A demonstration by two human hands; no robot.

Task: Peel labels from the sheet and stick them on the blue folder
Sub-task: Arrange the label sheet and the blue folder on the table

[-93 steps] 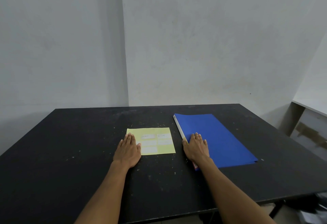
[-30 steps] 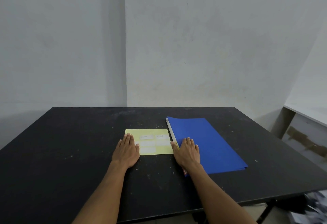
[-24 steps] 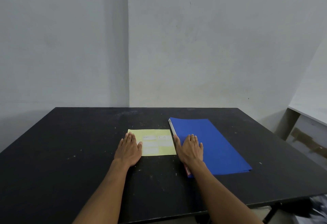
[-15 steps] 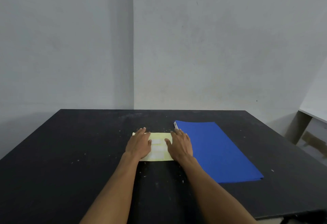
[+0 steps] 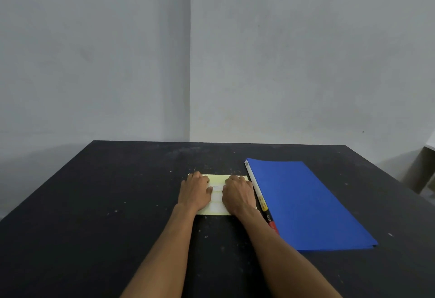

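Note:
A yellow label sheet [image 5: 217,178] lies flat on the black table [image 5: 94,203], with white labels [image 5: 217,200] showing between my hands. My left hand [image 5: 195,192] rests palm down on the sheet's left part, fingers curled toward the middle. My right hand [image 5: 238,194] covers the sheet's right part, its fingers bent near a top label. Whether either hand pinches a label is hidden. The blue folder [image 5: 303,203] lies closed just right of the sheet, its white spine beside my right hand.
Grey walls meet in a corner behind the table. A pale shelf edge [image 5: 430,144] and a brown piece of furniture [image 5: 416,175] stand off the table's right side. The table's near edge is out of view.
My right hand left the blue folder and moved left onto the label sheet. My left hand slid forward onto the sheet. Both hands' fingers have curled inward over the labels.

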